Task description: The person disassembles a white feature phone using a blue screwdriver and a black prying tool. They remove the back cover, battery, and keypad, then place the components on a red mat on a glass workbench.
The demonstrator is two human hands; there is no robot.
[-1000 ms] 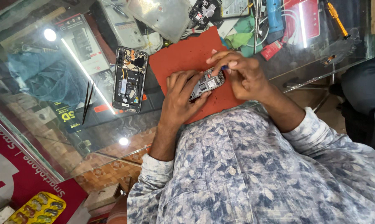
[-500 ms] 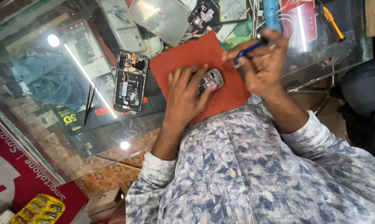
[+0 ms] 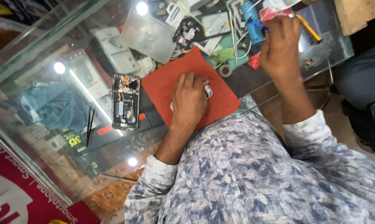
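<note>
Red mat [image 3: 177, 79]: right hand [image 3: 281, 45] now farther away.

Bright overhead lighting; round lamp glare spots reflect off the glass counter [image 3: 38, 137], upper left. Slight motion blur.

A glass-topped bench [image 3: 38, 62] fills the view, its surface mirroring round ceiling lights [image 3: 59, 67] and one long tube light [image 3: 90, 99]. Shelves with boxed goods show beneath the glass. A dark chair [image 3: 368, 103] stands at the right, and patterned floor tiles [image 3: 113, 195] lie below.
</note>
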